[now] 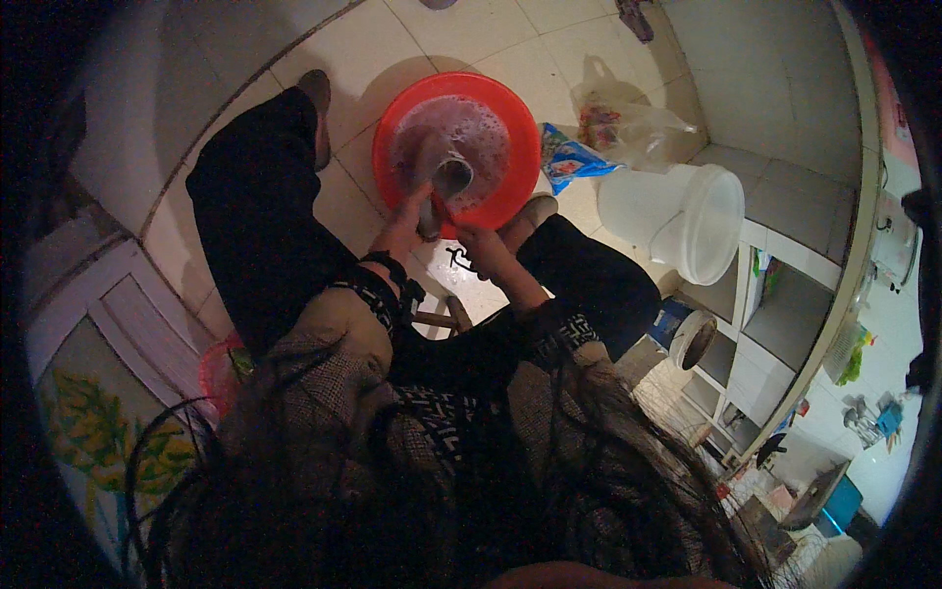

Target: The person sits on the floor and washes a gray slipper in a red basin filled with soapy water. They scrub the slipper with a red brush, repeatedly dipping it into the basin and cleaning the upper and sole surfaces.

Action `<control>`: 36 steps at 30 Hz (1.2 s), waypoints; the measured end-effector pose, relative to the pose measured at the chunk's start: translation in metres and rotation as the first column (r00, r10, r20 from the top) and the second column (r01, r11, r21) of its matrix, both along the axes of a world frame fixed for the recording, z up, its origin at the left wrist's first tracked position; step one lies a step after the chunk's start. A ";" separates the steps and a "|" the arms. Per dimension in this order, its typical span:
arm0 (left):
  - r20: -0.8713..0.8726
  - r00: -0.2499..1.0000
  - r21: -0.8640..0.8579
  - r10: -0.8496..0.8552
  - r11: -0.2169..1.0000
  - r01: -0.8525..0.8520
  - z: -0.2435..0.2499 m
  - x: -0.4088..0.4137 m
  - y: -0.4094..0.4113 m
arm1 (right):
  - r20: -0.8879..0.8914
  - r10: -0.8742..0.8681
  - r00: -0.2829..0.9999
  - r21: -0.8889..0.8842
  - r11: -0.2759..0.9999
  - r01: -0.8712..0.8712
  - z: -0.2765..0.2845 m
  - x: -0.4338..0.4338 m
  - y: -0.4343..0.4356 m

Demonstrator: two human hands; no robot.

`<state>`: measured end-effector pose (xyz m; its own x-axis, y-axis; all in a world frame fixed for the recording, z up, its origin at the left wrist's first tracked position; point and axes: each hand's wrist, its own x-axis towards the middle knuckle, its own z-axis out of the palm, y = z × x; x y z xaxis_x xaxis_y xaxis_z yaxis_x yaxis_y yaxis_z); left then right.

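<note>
A red plastic basin (529, 147) with foamy water (486, 129) stands on the floor between my feet. My left hand (425, 188) reaches over its near side, against a round-mouthed item with a pale rim (455, 175); blur hides how the fingers lie and what exactly the item is. Just right of it, my right hand (475, 239) is at the basin's near rim with its fingers curled. Whether it grips anything cannot be made out. A small greyish thing (428, 227) shows between the two hands, partly hidden.
Right of the basin are a blue and white packet (570, 158), a clear plastic bag (647, 129) and a white bucket (647, 213) lying tilted. A smaller bucket (673, 331) is beside tiled shelving (780, 309). A pink basket (217, 372) sits at left, by a cabinet door (140, 316).
</note>
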<state>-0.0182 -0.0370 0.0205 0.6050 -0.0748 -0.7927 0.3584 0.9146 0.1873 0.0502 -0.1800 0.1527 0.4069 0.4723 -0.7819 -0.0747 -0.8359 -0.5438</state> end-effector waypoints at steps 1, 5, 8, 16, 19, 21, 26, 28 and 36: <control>-0.014 0.999 0.104 -0.030 0.994 0.031 0.015 -0.002 0.001 | 0.055 0.072 0.996 0.002 0.997 -0.072 -0.028 0.002 -0.010; -0.103 0.979 0.106 -0.177 0.977 0.188 0.039 -0.001 0.006 | -0.008 -0.114 0.993 -0.091 0.989 0.113 -0.046 0.011 -0.001; -0.081 0.967 -0.078 -0.241 0.969 0.235 -0.009 -0.010 0.002 | -0.052 -0.169 0.984 -0.171 0.972 0.158 -0.064 0.017 0.013; -0.058 0.981 -0.051 -0.185 0.982 0.182 -0.003 -0.001 -0.006 | -0.005 -0.384 0.923 0.124 0.916 0.381 -0.123 0.040 0.034; -0.091 0.977 -0.005 -0.192 0.981 0.192 0.030 0.005 0.002 | 0.039 -0.323 0.945 0.029 0.946 0.322 -0.139 0.047 0.029; -0.040 0.973 0.017 -0.228 0.973 0.229 0.052 0.011 0.012 | 0.091 -0.224 0.970 0.066 0.974 0.218 -0.153 0.054 0.022; -0.044 0.968 -0.049 -0.248 0.968 0.246 0.016 0.003 -0.002 | 0.125 -0.198 0.972 -0.040 0.978 0.205 -0.170 0.057 0.021; -0.049 0.971 -0.061 -0.234 0.971 0.230 0.023 0.006 0.002 | 0.188 -0.153 0.970 0.016 0.988 0.153 -0.165 0.057 0.026; 0.085 0.995 -0.140 -0.060 0.988 0.072 0.007 0.001 0.001 | 0.008 -0.245 0.969 -0.005 0.969 0.245 -0.089 0.051 0.052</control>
<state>-0.0177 -0.0358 0.0279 0.6562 -0.2253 -0.7202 0.4078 0.9089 0.0873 0.1017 -0.1283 0.0636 0.5153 0.3531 -0.7809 -0.2740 -0.7955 -0.5405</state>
